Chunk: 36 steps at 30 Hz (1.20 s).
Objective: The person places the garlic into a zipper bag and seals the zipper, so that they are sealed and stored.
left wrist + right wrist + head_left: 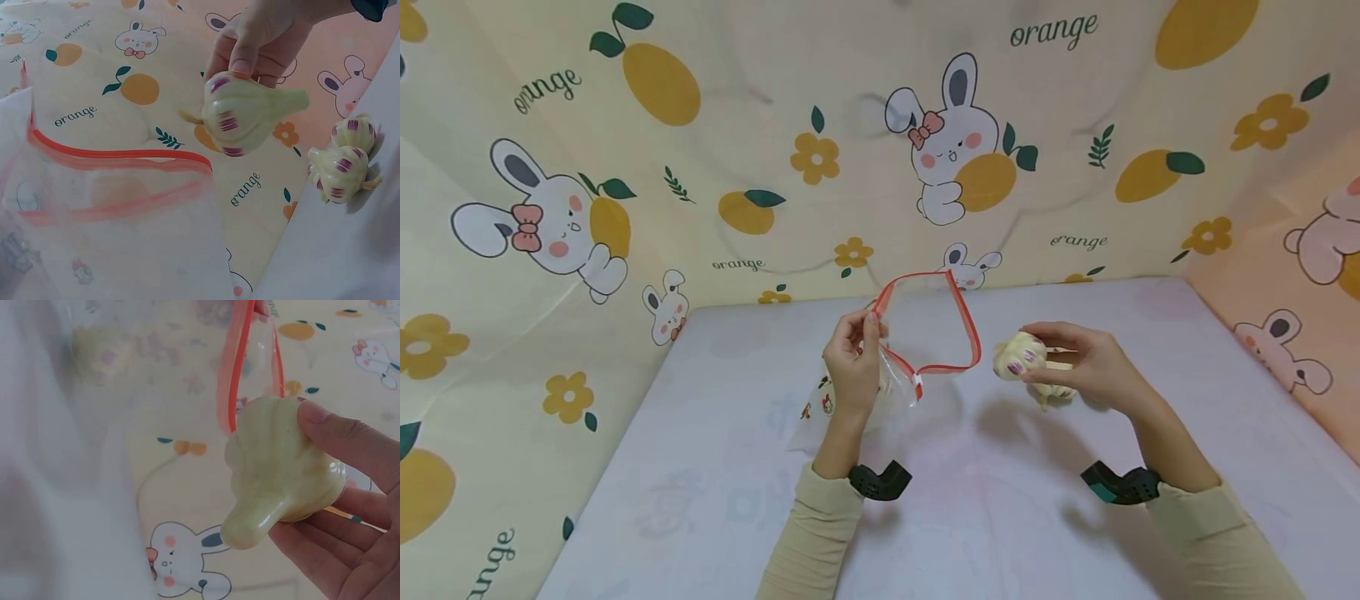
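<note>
My left hand [856,358] pinches the rim of a clear zip bag [125,250] with a red zip edge [970,333]. The bag's mouth gapes towards the right, and its printed lower part hangs down by the left wrist. Through the cloudy plastic, a pale garlic bulb [100,356] shows inside. Between thumb and fingers, my right hand [1086,362] holds a garlic bulb [1021,356] with purple patches, raised to the right of the bag's mouth. Its stem points towards the right hand's side in the left wrist view. Two more garlic bulbs [340,175] lie together below that hand.
A pale cloth covers the table [700,483]. Behind it and at both sides stands a cream backdrop [850,83] printed with rabbits, oranges and flowers. A dark wrist camera [880,481] sits on the left wrist, another [1123,485] on the right.
</note>
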Motion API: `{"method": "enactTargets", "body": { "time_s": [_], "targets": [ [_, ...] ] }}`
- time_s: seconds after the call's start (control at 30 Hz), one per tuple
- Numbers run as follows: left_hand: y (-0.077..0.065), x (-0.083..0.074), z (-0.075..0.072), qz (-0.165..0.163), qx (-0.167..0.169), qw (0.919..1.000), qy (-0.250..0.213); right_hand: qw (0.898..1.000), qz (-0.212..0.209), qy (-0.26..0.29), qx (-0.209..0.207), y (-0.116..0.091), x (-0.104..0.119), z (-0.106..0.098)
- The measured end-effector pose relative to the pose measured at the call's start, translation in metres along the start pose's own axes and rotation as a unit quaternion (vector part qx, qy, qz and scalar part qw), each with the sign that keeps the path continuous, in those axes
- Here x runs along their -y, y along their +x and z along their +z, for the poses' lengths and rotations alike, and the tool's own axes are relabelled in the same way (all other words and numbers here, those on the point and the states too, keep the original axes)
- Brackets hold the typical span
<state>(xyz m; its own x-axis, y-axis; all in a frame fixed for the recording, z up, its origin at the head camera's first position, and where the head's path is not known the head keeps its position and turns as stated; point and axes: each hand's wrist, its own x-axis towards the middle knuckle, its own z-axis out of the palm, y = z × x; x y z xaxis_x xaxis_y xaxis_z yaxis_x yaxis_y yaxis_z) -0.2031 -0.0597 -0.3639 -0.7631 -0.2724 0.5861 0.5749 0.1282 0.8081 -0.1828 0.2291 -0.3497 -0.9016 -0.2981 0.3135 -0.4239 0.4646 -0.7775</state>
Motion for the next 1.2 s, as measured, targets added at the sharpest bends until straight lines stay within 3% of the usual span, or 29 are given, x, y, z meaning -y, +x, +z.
{"method": "enactTargets", "body": {
  "time_s": [0.9, 1.2],
  "targets": [
    [0.0, 0.001, -0.001, -0.005, 0.003, 1.0, 0.005, 0.999, -0.015, 0.033, -0.007, 0.015, 0.02, 0.009],
    [-0.001, 0.001, 0.0, -0.007, 0.005, 0.9999, 0.007, 0.998, 0.028, 0.054, 0.003, 0.02, 0.027, 0.013]
  ]
}}
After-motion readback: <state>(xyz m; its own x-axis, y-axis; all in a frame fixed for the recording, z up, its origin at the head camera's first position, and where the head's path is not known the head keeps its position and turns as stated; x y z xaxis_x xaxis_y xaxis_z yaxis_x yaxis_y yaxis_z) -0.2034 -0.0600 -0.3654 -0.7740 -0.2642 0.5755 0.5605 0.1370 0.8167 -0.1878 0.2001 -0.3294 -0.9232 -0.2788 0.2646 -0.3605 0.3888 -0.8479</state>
